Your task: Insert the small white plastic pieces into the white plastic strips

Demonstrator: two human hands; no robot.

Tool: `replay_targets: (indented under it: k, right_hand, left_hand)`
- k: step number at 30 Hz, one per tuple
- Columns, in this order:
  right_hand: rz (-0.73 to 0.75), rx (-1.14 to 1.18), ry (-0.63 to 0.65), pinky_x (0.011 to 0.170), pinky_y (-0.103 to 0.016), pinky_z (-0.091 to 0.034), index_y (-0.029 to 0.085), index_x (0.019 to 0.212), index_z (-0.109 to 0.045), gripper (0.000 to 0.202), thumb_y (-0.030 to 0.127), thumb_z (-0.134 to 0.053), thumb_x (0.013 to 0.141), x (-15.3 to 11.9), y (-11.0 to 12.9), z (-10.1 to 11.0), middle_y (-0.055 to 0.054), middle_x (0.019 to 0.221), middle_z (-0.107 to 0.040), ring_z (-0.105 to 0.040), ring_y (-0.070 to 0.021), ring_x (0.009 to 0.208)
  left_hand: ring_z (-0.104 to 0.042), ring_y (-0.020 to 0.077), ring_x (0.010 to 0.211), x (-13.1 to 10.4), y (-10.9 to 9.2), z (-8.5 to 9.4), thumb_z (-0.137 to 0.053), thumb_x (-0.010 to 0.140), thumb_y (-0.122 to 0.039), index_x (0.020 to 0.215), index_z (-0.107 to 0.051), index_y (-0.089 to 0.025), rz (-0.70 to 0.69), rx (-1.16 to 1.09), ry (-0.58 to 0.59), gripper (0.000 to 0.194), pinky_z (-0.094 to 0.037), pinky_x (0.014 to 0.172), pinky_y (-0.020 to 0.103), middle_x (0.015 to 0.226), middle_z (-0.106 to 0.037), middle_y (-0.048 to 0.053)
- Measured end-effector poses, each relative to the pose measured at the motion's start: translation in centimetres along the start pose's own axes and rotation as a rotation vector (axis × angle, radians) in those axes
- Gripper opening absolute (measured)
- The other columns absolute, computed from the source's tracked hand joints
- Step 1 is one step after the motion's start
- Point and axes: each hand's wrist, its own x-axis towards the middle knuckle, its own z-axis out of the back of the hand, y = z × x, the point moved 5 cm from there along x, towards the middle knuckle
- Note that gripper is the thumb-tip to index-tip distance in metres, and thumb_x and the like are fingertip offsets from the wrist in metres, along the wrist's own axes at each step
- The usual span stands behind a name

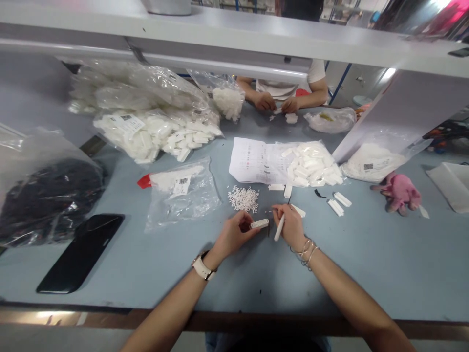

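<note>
My left hand (238, 233) pinches a small white plastic housing (260, 224) between thumb and fingers, just above the table. A thin dark strand hangs at the housing's right end. To its right, my right hand (292, 226) is closed around a white pen-like tool (279, 228), whose thick end points toward me. What its fingertips pinch is too small to make out. Just beyond my left hand lies a heap of tiny white pieces (244, 199). Loose white housings (287, 190) rest behind my right hand, and one more lies partly under it.
A bag of white housings (313, 164) lies on a printed sheet (249, 161). Two housings (336, 207) and pink gloves (401, 192) are to the right. Bags (157, 129), a clear bag (183, 190) and a black phone-like slab (81, 254) are left. Opposite, a person's hands (266, 101) hold a white part.
</note>
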Motion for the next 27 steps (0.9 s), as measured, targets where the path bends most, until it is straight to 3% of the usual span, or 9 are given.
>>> replay_targets:
  k: [6,16,21,24,27]
  right_hand:
    - [0.078,-0.063,0.140,0.059,-0.028,-0.043,0.022,0.067,-0.051,0.014,0.016,-0.054,0.079,0.2,-0.7,-1.2,-0.001,0.066,-0.064,-0.059,-0.0175,0.066]
    - [0.000,-0.122,0.100,0.050,-0.025,-0.034,0.022,0.064,-0.043,0.015,0.017,-0.051,0.075,0.4,-0.9,-1.1,0.003,0.054,-0.054,-0.050,-0.0126,0.049]
    - [-0.135,0.227,0.071,0.052,-0.023,-0.041,0.024,0.062,-0.030,0.026,0.021,-0.053,0.072,0.5,0.1,-0.5,0.003,0.058,-0.058,-0.053,-0.0114,0.052]
    - [-0.183,0.450,0.127,0.055,-0.025,-0.045,0.024,0.065,-0.027,0.030,0.026,-0.056,0.074,0.3,1.0,-0.7,0.001,0.063,-0.061,-0.055,-0.0120,0.056]
    - [-0.166,0.516,0.183,0.054,-0.024,-0.045,0.024,0.064,-0.027,0.032,0.029,-0.055,0.078,0.1,1.6,-1.1,0.000,0.067,-0.062,-0.055,-0.0118,0.058]
  left_hand:
    - [-0.049,0.0115,0.055,-0.1,-0.1,0.0,-0.066,0.069,-0.041,0.074,-0.049,-0.019,0.013,0.012,0.014,0.028,-0.039,0.052,0.023,0.061,-0.056,-0.003]
    - [-0.049,0.0111,0.053,-0.1,-0.4,0.2,-0.066,0.067,-0.041,0.073,-0.050,-0.018,0.014,0.017,-0.005,0.028,-0.039,0.050,0.023,0.059,-0.055,-0.003]
    - [-0.048,0.0107,0.053,0.0,-0.4,0.1,-0.065,0.069,-0.041,0.074,-0.049,-0.018,-0.006,0.012,0.015,0.028,-0.038,0.050,0.023,0.060,-0.055,-0.003]
    - [-0.047,0.0102,0.052,0.0,-0.4,0.0,-0.065,0.069,-0.040,0.074,-0.049,-0.018,-0.016,0.014,0.016,0.027,-0.037,0.050,0.022,0.059,-0.053,-0.004]
    - [-0.048,0.0106,0.054,-0.1,-0.4,-0.1,-0.064,0.070,-0.039,0.074,-0.048,-0.019,-0.035,0.016,0.028,0.026,-0.039,0.051,0.023,0.061,-0.054,-0.004]
